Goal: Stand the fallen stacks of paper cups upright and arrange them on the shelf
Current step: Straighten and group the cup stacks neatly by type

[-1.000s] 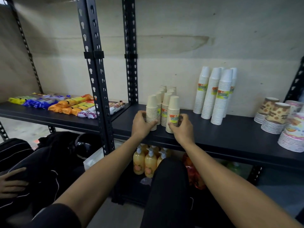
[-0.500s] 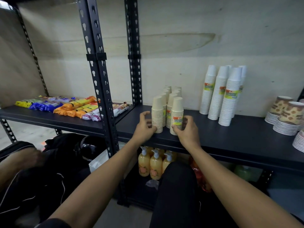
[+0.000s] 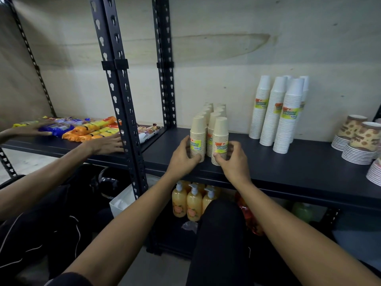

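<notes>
At centre frame, on the dark shelf (image 3: pixel 288 168), upright beige paper cup stacks (image 3: pixel 208 129) stand in two rows. Left hand (image 3: pixel 183 155) curls around the front-left stack (image 3: pixel 198 139); right hand (image 3: pixel 233 159), fingers half-curled, grips the front-right stack (image 3: pixel 220 141). White cup stacks (image 3: pixel 278 112) stand upright further right.

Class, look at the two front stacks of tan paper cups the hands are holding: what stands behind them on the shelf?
Behind the front tan cup stacks, more tan cup stacks run in two rows toward the wall. Only their tops show; the front stacks cover their lower parts, so an exact count is uncertain.
</notes>
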